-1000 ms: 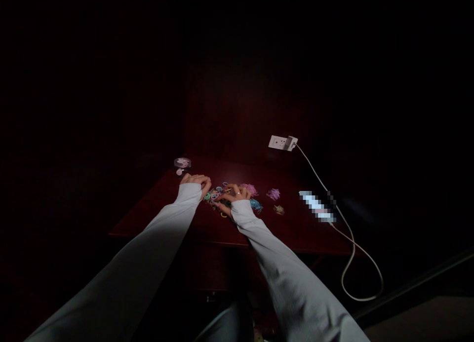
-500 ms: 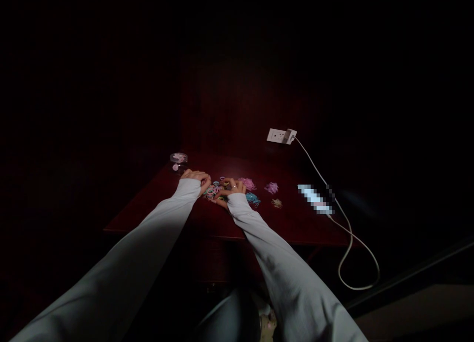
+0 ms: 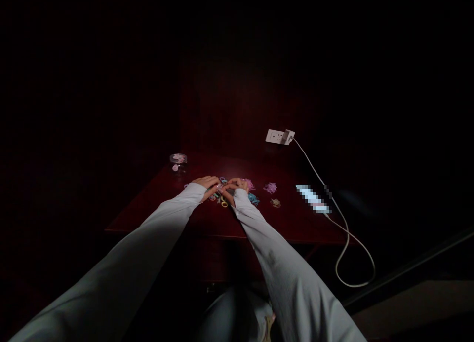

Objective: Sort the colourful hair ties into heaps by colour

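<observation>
Over a pile of small coloured bands [image 3: 223,203] on the dark red table, my left hand [image 3: 207,182] and my right hand [image 3: 235,185] meet at their fingertips. Both hands have bent fingers pinched around something small and pinkish between them, too small to make out. Part of the pile is hidden beneath the hands. Just beyond and right of my right hand lies a pink heap of bands [image 3: 247,184], with a blue heap [image 3: 254,199] nearer me. A purple heap [image 3: 270,187] and a small yellowish heap [image 3: 275,203] lie farther right.
A clear round container [image 3: 178,158] with pink pieces stands at the table's back left. A lit phone [image 3: 314,199] lies on the right of the table [image 3: 148,211]. Its white cable [image 3: 345,218] loops past the right edge and up to a wall socket [image 3: 274,136].
My left hand has moved right, and its fingertips now meet those of my right hand. My right hand has shifted slightly right. More of the yellow ring in the pile shows.
</observation>
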`<state>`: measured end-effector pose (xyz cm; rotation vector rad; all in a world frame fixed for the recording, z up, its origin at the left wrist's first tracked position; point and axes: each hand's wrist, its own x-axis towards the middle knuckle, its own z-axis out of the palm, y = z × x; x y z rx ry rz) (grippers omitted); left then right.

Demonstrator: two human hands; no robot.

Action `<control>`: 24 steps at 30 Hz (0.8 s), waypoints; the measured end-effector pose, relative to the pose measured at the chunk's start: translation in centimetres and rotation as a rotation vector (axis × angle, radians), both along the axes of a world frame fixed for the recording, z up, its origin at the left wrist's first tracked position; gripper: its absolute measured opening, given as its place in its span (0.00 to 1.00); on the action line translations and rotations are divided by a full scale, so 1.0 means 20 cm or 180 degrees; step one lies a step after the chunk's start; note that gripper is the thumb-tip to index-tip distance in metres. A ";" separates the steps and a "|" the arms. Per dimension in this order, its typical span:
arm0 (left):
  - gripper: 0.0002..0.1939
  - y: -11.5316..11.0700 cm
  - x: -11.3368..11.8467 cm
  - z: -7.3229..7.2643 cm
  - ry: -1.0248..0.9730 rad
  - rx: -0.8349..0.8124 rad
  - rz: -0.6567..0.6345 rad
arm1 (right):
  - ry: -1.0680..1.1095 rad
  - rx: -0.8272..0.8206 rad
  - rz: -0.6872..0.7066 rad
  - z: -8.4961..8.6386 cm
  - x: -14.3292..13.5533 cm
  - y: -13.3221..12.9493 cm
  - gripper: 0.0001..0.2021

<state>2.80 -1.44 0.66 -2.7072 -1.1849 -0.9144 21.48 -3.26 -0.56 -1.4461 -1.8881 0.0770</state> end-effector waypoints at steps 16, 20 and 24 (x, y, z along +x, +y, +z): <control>0.14 0.10 0.03 -0.08 0.0340 -0.0333 0.0196 | 0.0180 -0.0040 -0.0019 -0.05 0.01 0.02 0.05; 0.13 0.11 0.02 -0.09 0.0123 -0.0383 0.0127 | 0.0271 -0.0103 -0.0042 -0.05 0.01 0.02 0.05; 0.14 0.09 0.02 -0.08 -0.0245 -0.0443 0.0018 | 0.0369 -0.0039 -0.0004 -0.04 0.01 0.02 0.09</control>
